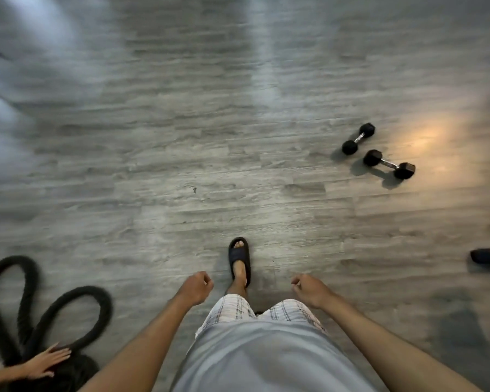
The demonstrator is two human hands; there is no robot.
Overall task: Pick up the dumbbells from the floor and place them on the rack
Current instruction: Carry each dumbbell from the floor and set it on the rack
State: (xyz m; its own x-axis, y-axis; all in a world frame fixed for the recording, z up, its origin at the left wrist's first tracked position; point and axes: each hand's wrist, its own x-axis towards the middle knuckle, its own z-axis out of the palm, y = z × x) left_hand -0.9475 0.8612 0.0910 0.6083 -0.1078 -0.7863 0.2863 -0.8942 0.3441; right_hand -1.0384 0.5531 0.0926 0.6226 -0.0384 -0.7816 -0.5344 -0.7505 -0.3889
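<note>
Two small black hex dumbbells with metal handles lie on the grey wood floor to my front right. The farther dumbbell point(358, 138) is angled up to the right. Just below it lies the nearer dumbbell point(389, 164). My left hand point(196, 287) and my right hand point(309, 288) hang in front of my waist with fingers loosely curled, holding nothing. Both hands are well short of the dumbbells. No rack is in view.
A thick black battle rope point(40, 309) loops on the floor at the lower left, with another person's hand point(47, 360) resting on it. A dark object point(488, 256) pokes in at the right edge. My foot in a black slide point(240, 261) steps forward.
</note>
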